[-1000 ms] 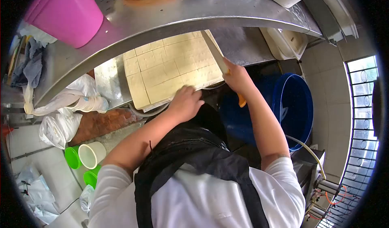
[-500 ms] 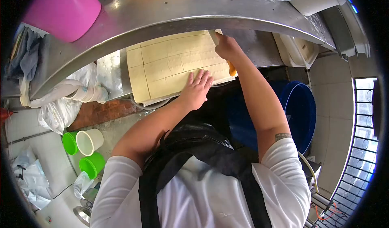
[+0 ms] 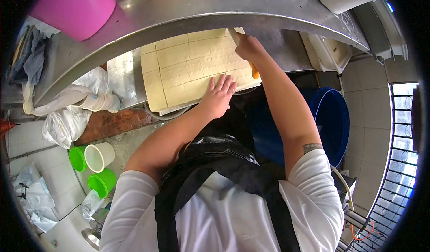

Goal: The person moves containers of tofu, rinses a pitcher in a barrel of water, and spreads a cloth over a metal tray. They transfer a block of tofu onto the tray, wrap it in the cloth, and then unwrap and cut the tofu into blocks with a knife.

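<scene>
A pale yellow slab (image 3: 177, 70), which looks like tofu or cheese, lies under the shelf edge, scored by straight lines into rectangles. My left hand (image 3: 217, 97) rests on its near edge, palm down with the fingers spread. At the slab's right side, my right hand (image 3: 251, 49) is closed around a knife (image 3: 255, 71) with an orange handle. Part of the blade shows above the fist, over the slab's far right corner. The blade's tip is hard to make out.
A steel shelf (image 3: 188, 8) overhangs the slab's far edge and carries a pink bucket (image 3: 80, 10). Below right stands a blue barrel (image 3: 332, 117). White tubs (image 3: 329, 52) sit at the right. Green buckets (image 3: 102, 182) and a cream bucket (image 3: 99, 157) stand on the floor at left.
The view has shifted slightly. The right hand and knife have moved only a little, if at all, relative to the slab; the left hand stays flat on it.
</scene>
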`<state>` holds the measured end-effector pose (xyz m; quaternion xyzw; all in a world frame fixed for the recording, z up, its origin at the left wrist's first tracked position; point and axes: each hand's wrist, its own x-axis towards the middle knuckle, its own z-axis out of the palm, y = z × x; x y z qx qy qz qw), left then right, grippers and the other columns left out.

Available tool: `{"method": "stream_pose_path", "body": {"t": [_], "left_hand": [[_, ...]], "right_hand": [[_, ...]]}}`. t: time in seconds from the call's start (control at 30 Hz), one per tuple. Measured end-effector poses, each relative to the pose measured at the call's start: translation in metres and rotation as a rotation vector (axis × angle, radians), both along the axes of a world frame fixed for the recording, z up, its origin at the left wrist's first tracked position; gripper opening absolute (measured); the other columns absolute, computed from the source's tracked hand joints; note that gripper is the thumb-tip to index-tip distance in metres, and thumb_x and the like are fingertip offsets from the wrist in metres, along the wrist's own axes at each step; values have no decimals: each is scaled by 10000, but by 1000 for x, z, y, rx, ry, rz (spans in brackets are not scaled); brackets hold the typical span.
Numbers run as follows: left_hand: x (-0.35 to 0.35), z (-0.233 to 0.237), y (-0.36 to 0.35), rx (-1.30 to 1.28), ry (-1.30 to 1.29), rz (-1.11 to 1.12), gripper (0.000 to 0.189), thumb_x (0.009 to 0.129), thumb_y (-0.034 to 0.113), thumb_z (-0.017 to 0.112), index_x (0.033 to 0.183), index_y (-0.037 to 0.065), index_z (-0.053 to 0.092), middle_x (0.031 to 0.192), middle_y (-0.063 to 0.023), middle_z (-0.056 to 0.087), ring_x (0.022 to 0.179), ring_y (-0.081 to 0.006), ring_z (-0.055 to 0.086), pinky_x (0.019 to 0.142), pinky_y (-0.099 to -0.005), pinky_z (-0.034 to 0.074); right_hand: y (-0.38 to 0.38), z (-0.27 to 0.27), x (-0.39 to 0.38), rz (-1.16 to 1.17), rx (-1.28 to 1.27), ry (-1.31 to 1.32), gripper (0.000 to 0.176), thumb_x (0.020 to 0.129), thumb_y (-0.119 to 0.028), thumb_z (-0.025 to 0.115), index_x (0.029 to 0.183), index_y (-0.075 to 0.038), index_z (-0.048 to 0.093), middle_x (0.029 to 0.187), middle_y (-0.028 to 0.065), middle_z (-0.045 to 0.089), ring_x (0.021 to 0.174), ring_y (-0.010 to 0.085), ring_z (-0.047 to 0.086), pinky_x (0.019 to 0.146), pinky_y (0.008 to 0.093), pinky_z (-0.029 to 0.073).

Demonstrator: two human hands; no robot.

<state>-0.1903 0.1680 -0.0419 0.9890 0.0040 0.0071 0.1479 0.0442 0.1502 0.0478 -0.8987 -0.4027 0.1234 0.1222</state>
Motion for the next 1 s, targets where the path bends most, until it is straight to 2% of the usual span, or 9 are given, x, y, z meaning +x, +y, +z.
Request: {"method": "stream_pose_path", "body": {"t": [0.1,0.2,0.47,0.5,0.57,0.7,0.8,0.9,1.0], "left_hand": [[-1,2,1,2,0,-9,886,873,321,806,1589,30,373,1683,-218,282,1582,-422,220,1252,-650,221],[-2,0,0,5,5,-8,883,882,316,799,1594,30,362,1685,-220,273,1584,-424,214,1253,-650,220],[-2,-5,-1,37,-12,-3,876,881,333,793,1596,53,371,1684,-203,302,1581,-405,240,1247,-646,213],[-2,-5,-1,32,1,-5,880,884,330,790,1601,52,361,1690,-203,289,1584,-406,232,1249,-649,207],[-2,-4,0,24,15,-11,882,887,326,788,1604,53,352,1695,-205,277,1587,-407,223,1251,-650,200],[0,-3,1,0,27,-19,872,893,293,791,1597,39,344,1691,-226,250,1589,-427,193,1257,-652,197],[0,0,0,-5,30,-20,881,892,286,792,1601,38,332,1690,-228,251,1591,-426,188,1255,-654,199],[1,0,1,-6,49,-26,889,892,281,790,1607,38,321,1698,-229,237,1593,-426,181,1260,-650,185],[1,0,2,-19,48,-35,889,894,272,788,1611,39,317,1705,-230,222,1595,-428,174,1270,-641,160]], "right_hand": [[3,2,1,-26,10,25,521,835,-96,558,1347,-34,629,1163,310,706,1095,455,696,938,514,567],[5,-4,8,-24,-78,23,625,792,-63,556,1413,-76,620,1139,308,715,1063,438,709,908,504,567],[-12,22,-5,-19,-265,155,598,780,-50,572,1374,-58,645,939,272,747,749,382,755,672,457,604],[-18,27,-11,-22,-265,154,598,780,-50,572,1374,-58,645,939,272,747,749,382,755,672,457,604],[-33,37,-25,-13,-182,140,367,812,-64,531,1110,48,714,940,300,731,865,415,748,781,498,598],[-51,46,-37,73,-238,92,407,804,-50,523,1160,35,702,924,284,731,850,417,743,772,503,596],[-68,39,-39,101,-243,15,488,772,-29,591,1251,-65,679,1005,276,733,873,436,735,736,510,592],[-91,47,-57,188,-209,-37,488,764,-22,595,1243,-71,676,1032,271,730,947,471,708,784,530,575],[-118,24,-59,218,-182,-54,606,766,4,578,1364,-87,612,1068,289,718,1002,473,693,852,540,554]]}}
